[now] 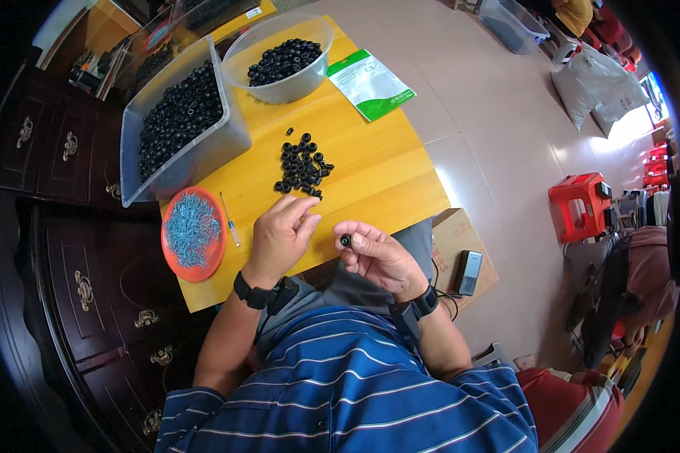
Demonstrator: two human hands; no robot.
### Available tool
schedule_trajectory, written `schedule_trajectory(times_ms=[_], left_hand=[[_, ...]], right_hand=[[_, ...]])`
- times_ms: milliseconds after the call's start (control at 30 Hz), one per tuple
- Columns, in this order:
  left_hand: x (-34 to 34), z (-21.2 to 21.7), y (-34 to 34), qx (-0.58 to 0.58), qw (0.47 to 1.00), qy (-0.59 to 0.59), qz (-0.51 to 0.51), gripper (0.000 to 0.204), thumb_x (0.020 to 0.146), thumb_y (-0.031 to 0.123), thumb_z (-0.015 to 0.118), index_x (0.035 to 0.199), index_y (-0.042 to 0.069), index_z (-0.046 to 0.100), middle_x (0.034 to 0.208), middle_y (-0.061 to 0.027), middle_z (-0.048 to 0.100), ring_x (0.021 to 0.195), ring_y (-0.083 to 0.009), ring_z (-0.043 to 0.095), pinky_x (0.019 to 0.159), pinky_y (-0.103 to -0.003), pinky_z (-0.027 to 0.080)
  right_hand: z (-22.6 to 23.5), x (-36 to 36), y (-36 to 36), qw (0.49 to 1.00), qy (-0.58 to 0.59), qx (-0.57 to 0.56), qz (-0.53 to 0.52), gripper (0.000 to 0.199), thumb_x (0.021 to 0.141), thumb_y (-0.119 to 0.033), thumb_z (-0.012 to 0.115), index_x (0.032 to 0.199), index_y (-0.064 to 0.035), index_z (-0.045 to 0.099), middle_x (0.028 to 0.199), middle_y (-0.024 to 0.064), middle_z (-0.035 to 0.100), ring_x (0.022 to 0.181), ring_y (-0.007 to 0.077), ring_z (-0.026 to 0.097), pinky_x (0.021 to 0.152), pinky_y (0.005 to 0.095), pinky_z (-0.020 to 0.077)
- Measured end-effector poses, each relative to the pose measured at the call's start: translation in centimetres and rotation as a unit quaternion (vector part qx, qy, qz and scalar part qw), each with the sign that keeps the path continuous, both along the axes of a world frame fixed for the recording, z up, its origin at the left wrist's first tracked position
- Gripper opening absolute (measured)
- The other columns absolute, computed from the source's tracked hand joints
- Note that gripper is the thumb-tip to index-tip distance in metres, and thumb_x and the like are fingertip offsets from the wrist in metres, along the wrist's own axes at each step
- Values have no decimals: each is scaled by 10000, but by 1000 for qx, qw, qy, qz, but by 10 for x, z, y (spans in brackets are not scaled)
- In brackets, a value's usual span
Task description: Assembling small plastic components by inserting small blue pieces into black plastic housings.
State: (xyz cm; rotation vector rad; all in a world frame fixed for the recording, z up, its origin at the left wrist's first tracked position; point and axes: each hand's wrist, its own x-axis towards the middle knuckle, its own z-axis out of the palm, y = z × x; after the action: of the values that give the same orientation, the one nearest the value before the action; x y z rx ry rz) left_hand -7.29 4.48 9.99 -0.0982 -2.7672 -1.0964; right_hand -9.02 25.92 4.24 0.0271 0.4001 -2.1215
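My right hand pinches a small black ring-shaped plastic part between thumb and fingers, its round hole facing up. To its left, my left hand reaches over the yellow table, thumb a little apart from the bent fingers and nothing visible between them. Its index fingertip is at the near edge of a loose pile of black plastic parts; whether it touches one, I cannot tell. Beside that hand lie a thin screwdriver-like tool with a blue section and an orange-red plate of small bluish metal springs or screws.
A large clear bin and a round clear tub hold many black parts at the back. A green-and-white plastic bag lies at the table's far right. Right of me are a cardboard box with a dark device and a red stool.
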Motion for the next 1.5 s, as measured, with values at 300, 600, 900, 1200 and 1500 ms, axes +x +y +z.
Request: schedule_trajectory(times_ms=[300,600,900,1200,1500], left_hand=[[-10,-26,0,-116,991,69,-13,171,856,105,742,1023,79,718,929,-89,676,827,-311,691,709,-403,560],[-6,-25,-2,-125,990,68,-19,120,869,100,727,977,67,686,928,-90,669,826,-317,686,711,-406,557],[21,-7,1,113,993,0,31,68,943,25,677,999,-12,668,851,-79,700,747,-156,692,695,-294,555],[36,3,0,236,972,2,-3,187,923,-21,673,1103,-20,725,970,-112,722,776,-148,697,724,-269,556],[37,21,8,224,975,-4,15,124,871,-17,750,993,-7,726,880,-78,735,776,-141,693,711,-272,551]], right_hand=[[-6,0,2,998,-20,-46,-44,300,1031,-231,633,1283,-74,592,1069,42,667,819,107,662,746,250,575],[-4,-1,-1,998,-14,-36,-45,286,1033,-226,630,1278,-86,585,1073,47,666,811,108,663,740,245,571],[-4,2,-6,999,-5,-10,-45,270,1031,-178,629,1279,-79,591,1099,66,699,821,105,673,753,244,580],[0,3,-15,999,20,31,-35,265,1018,-178,650,1260,-87,594,1102,56,696,822,109,676,779,269,581],[2,5,-20,996,61,62,-30,259,1018,-146,649,1262,-67,610,1095,26,685,833,84,661,778,233,572]])
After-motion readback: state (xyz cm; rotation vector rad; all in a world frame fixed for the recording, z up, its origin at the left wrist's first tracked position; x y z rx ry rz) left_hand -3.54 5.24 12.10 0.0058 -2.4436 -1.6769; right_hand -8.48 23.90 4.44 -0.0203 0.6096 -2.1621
